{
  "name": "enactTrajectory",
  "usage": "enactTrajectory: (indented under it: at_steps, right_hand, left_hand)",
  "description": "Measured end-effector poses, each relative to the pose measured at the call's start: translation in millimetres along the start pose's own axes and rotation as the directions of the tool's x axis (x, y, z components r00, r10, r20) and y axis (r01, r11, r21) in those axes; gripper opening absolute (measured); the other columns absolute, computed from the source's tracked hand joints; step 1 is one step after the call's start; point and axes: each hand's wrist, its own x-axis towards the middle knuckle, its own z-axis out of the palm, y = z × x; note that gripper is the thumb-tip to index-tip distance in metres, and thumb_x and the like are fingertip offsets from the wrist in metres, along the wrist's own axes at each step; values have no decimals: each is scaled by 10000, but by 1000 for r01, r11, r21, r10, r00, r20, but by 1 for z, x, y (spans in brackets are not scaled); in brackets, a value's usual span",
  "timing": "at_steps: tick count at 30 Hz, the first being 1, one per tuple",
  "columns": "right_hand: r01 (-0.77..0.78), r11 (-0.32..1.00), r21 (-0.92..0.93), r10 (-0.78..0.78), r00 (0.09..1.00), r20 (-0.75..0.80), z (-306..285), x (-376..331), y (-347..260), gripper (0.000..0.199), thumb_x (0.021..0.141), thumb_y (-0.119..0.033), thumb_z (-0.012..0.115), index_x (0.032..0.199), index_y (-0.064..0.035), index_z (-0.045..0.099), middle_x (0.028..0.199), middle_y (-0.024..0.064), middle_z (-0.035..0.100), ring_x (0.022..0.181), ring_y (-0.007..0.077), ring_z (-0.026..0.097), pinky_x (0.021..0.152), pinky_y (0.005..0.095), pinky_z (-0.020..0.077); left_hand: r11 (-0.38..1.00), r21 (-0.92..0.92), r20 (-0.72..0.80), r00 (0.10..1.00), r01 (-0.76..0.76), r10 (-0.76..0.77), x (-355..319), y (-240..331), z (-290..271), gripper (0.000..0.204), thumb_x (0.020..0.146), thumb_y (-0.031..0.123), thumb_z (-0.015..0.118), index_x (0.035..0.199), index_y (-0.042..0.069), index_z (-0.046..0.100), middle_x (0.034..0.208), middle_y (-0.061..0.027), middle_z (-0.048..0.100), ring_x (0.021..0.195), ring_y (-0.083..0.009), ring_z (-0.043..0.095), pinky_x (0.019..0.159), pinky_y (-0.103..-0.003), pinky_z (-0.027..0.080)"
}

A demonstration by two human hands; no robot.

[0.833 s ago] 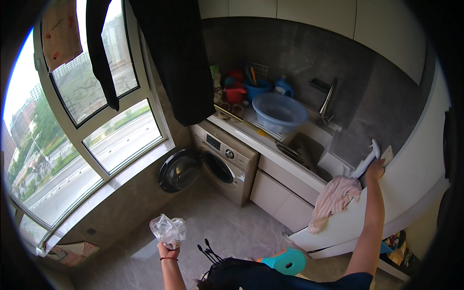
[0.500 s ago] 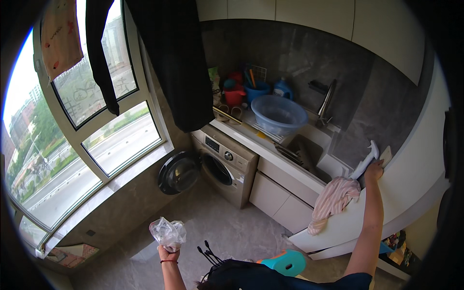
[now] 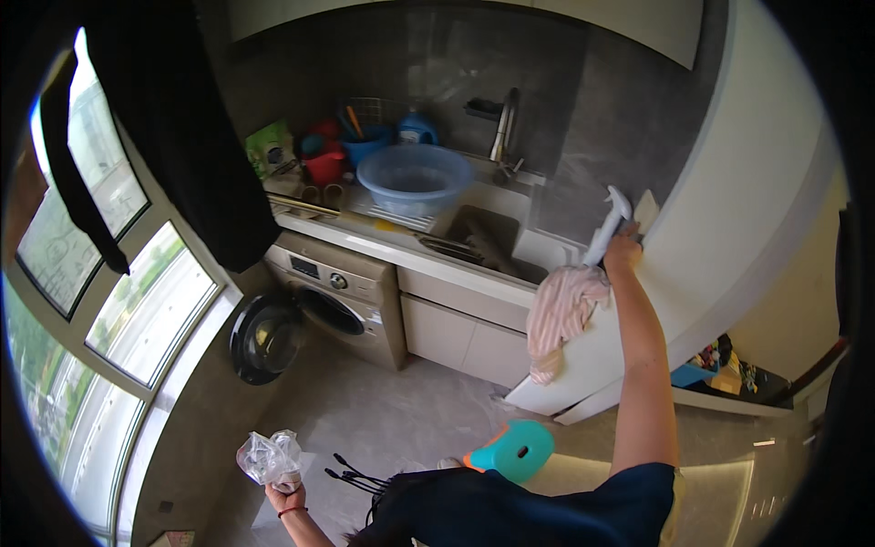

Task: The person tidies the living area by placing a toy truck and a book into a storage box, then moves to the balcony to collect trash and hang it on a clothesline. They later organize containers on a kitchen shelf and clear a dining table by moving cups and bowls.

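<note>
My left hand point(image 3: 286, 498), with a red string round its wrist, is low on the left, closed on a crumpled clear plastic bag point(image 3: 272, 458). On the right, my right arm reaches out to the far end of the counter. There my right hand point(image 3: 623, 250) is closed beside a white curved-top handled thing point(image 3: 605, 228) and a beige flat piece point(image 3: 646, 211). My fingers hide what they grip. Just below that hand, a pink-and-white striped cloth point(image 3: 558, 319) drapes over the edge.
A translucent blue basin point(image 3: 415, 180) stands left of the sink point(image 3: 529, 272). Below the counter, the washing machine point(image 3: 339, 281) has its round door point(image 3: 264, 337) swung open. A turquoise stool point(image 3: 524, 450) is on the floor near me. Dark clothes point(image 3: 173, 128) hang by the window.
My view has swung to the right, so the counter and window sit further left. Both hands keep their holds, and the right stays by the white handled thing.
</note>
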Motion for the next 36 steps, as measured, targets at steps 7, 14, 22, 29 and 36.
enactTrajectory:
  at_steps: [7, 14, 22, 29, 36]
  right_hand:
    - [-158, 946, 284, 174, 984, -32, -23, -15, 17, 749, 783, -192, 476, 1274, 137, 16, 875, 130, 632, 710, 211, 637, 608, 288, 493]
    - [-187, 923, 337, 194, 981, 12, -25, -3, 18, 804, 795, -218, 487, 1291, 84, -69, 886, 127, 631, 713, 222, 637, 613, 297, 500]
    - [-236, 928, 287, 217, 971, 96, -26, 8, 16, 793, 803, -221, 480, 1300, 63, -68, 918, 116, 626, 704, 207, 636, 589, 318, 509]
    - [-227, 943, 244, 237, 972, -9, 12, 32, 14, 707, 822, -184, 441, 1299, 81, -8, 941, 93, 621, 747, 198, 633, 611, 322, 509]
    - [-244, 937, 249, 278, 954, -112, 35, 37, 21, 690, 821, -216, 451, 1306, 66, 49, 814, 92, 639, 653, 185, 636, 550, 311, 508]
  left_hand:
    - [999, 42, 0, 999, 34, -34, 7, -9, 13, 265, 805, 255, 486, 989, 77, 558, 993, -72, 594, 885, -214, 575, 745, -336, 488]
    - [999, 25, -8, 999, 47, -47, 9, -9, 11, 269, 801, 262, 500, 992, 82, 559, 1001, -73, 592, 891, -215, 572, 751, -337, 483]
    - [1000, 15, -8, 1000, 14, -14, 3, -6, 8, 284, 800, 266, 509, 1006, 75, 552, 1014, -75, 587, 912, -221, 565, 783, -348, 471]
    - [1000, -6, -36, 999, 5, -5, 1, -3, 4, 285, 796, 248, 494, 1012, 70, 548, 999, -72, 591, 900, -224, 571, 763, -359, 484]
    - [1000, -14, 26, 1000, -13, 14, -5, -18, 22, 303, 815, 247, 445, 1032, 58, 539, 1010, -78, 587, 901, -233, 572, 765, -368, 486]
